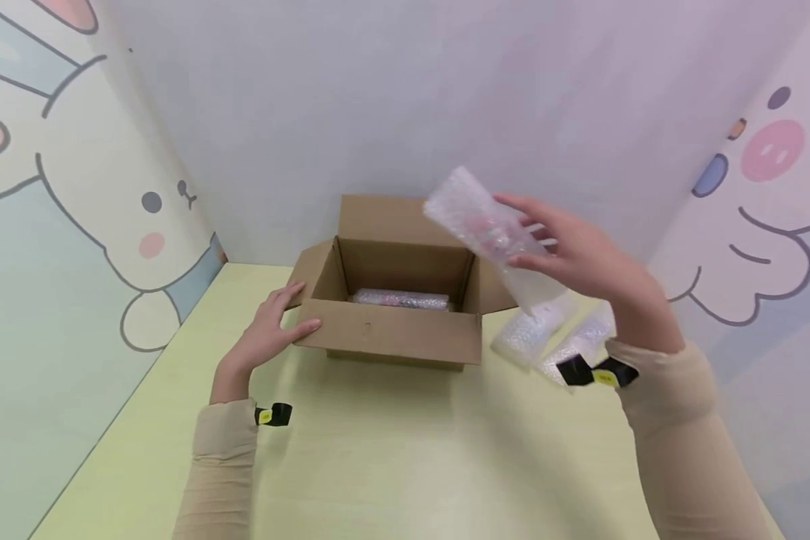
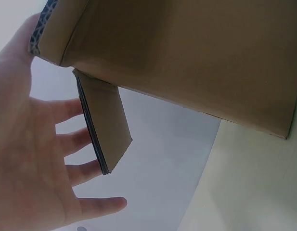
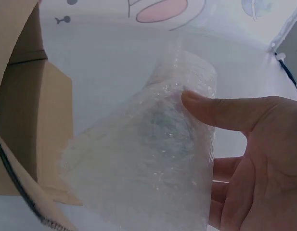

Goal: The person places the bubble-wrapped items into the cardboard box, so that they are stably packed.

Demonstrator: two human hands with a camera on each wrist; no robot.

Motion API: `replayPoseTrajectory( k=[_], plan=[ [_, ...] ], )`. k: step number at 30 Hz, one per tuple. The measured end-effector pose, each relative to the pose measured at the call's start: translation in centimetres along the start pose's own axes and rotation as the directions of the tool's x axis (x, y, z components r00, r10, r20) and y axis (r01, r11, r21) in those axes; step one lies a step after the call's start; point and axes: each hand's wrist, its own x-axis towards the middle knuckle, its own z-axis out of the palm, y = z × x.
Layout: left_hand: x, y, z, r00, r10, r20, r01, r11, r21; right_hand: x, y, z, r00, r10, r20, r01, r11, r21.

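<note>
My right hand (image 1: 567, 244) pinches a bubble-wrap package (image 1: 475, 214) between thumb and fingers, above the right side of an open cardboard box (image 1: 391, 330). Something pink shows through the wrap; its kind cannot be told. In the right wrist view the thumb presses on the package (image 3: 153, 139) and the fingers pass behind it. My left hand (image 1: 266, 330) rests at the box's left corner with fairly straight fingers. From the left wrist, those fingers lie behind the side flap (image 2: 105, 120) and the thumb is partly hidden by another flap. Another bubble-wrapped item (image 1: 401, 300) lies inside the box.
Two more bubble-wrap packages, one nearer (image 1: 526, 334) the box and one farther right (image 1: 583, 345), lie on the pale yellow table (image 1: 378, 450). Walls with cartoon animals (image 1: 142, 225) stand at both sides, and a plain pale wall (image 1: 378, 97) rises behind the box.
</note>
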Motion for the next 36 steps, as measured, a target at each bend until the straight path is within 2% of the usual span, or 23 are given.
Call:
replayPoseTrajectory(
  k=[7,15,20,26,33,36],
  plan=[
    [-0.1,0.1,0.2,1.000,-0.005,-0.001,0.005,1.000,-0.009,5.6,-1.6,1.2,0.987,-0.051,0.155,0.055,0.998,-0.024],
    [0.0,0.2,0.2,1.000,-0.002,-0.006,0.001,1.000,-0.011,9.8,-2.0,2.9,0.962,-0.057,0.265,0.062,0.998,-0.012],
    [-0.1,0.4,0.5,1.000,-0.007,0.004,0.007,1.000,-0.030,11.2,-0.9,4.2,0.944,-0.057,0.324,0.054,0.998,0.018],
    [-0.1,0.5,0.8,1.000,-0.005,0.003,0.005,0.999,-0.032,12.5,0.7,5.8,0.928,-0.025,0.372,0.006,0.999,0.052],
    [-0.2,0.7,1.0,1.000,0.001,-0.001,-0.001,0.999,-0.040,13.8,2.3,7.7,0.909,0.052,0.414,-0.045,0.999,-0.027],
    [-0.2,0.8,1.2,1.000,0.005,-0.011,-0.005,0.999,-0.042,14.2,2.9,8.5,0.905,0.065,0.421,-0.042,0.997,-0.063]
  ],
)
